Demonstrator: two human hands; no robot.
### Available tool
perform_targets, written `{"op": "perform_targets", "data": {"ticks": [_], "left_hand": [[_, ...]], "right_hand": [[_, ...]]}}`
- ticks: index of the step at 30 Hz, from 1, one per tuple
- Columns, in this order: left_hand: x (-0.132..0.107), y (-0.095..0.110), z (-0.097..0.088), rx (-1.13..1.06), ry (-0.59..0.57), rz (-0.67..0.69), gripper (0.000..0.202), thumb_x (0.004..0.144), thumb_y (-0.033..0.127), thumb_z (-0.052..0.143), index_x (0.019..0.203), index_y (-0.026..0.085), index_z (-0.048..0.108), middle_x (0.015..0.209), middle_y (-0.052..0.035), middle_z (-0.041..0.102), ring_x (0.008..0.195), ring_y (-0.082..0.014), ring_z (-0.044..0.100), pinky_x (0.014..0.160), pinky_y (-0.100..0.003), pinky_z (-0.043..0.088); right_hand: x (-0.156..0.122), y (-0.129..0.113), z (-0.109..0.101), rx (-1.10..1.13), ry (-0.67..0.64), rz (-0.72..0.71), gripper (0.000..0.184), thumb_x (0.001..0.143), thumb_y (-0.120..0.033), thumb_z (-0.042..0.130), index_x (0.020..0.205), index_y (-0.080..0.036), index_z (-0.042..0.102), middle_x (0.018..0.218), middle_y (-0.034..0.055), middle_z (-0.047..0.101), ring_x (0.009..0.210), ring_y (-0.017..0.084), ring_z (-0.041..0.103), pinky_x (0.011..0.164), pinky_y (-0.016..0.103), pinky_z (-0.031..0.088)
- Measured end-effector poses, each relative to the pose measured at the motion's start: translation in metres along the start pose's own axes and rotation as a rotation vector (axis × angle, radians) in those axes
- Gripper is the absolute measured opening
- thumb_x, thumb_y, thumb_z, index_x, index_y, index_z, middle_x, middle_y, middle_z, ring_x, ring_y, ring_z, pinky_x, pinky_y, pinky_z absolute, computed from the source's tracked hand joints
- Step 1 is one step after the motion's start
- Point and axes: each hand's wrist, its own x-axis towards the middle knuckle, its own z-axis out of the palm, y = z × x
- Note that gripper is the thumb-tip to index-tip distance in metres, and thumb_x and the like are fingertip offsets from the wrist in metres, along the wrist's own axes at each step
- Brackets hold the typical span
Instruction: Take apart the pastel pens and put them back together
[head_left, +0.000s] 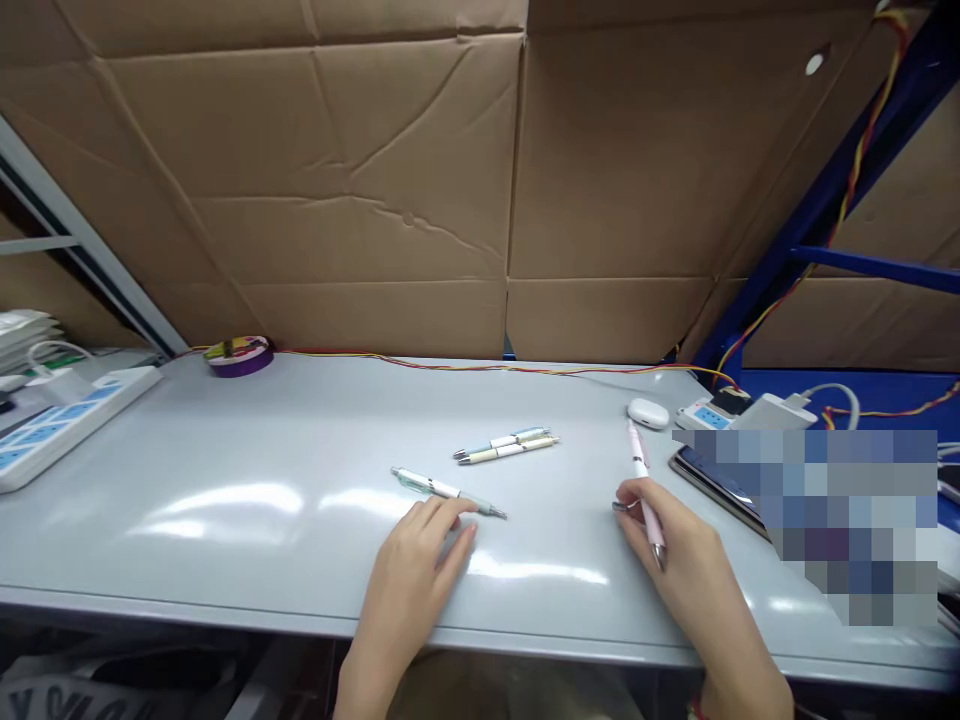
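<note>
My left hand [409, 555] rests low over the table with its fingers stretched out and the thumb apart. Its fingertips are at the white and green pen [442, 488], which lies slantwise on the tabletop; whether they press on it I cannot tell. In my right hand [679, 550] is a pink and white pen [638, 450], its metal tip towards me. A small dark, shiny bit shows at those fingertips, too small to make out. Between the hands and farther back, a white and blue pen [517, 438] and a cream and white pen [514, 450] lie side by side.
A white earbud case [648, 413] sits beyond the pink pen. To the right lies a phone [712, 485], partly under a blurred patch. Power strips [75, 420] stand at both sides. A purple tape roll [240, 357] and a wire run along the cardboard wall [360, 200].
</note>
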Motion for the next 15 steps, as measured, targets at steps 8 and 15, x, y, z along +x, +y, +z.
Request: {"op": "perform_targets", "data": {"ticks": [8, 15], "left_hand": [[0.000, -0.008, 0.003, 0.063, 0.153, 0.023, 0.020, 0.094, 0.029, 0.040, 0.102, 0.027, 0.058, 0.110, -0.0055, 0.057, 0.110, -0.0268, 0.049, 0.088, -0.043, 0.047], [0.002, -0.012, 0.008, 0.162, 0.124, 0.035, 0.020, 0.093, 0.028, 0.042, 0.104, 0.028, 0.059, 0.116, -0.0037, 0.059, 0.116, -0.0274, 0.048, 0.095, -0.049, 0.042]], "right_hand": [[0.004, 0.002, 0.006, 0.016, -0.074, 0.013, 0.015, 0.085, -0.032, 0.044, 0.093, -0.024, 0.052, 0.084, 0.0030, 0.063, 0.073, 0.020, 0.061, 0.066, 0.031, 0.047], [0.003, 0.009, 0.010, 0.048, -0.031, 0.031, 0.022, 0.085, -0.037, 0.048, 0.100, -0.023, 0.056, 0.098, 0.0059, 0.065, 0.088, 0.022, 0.063, 0.078, 0.034, 0.047]]}}
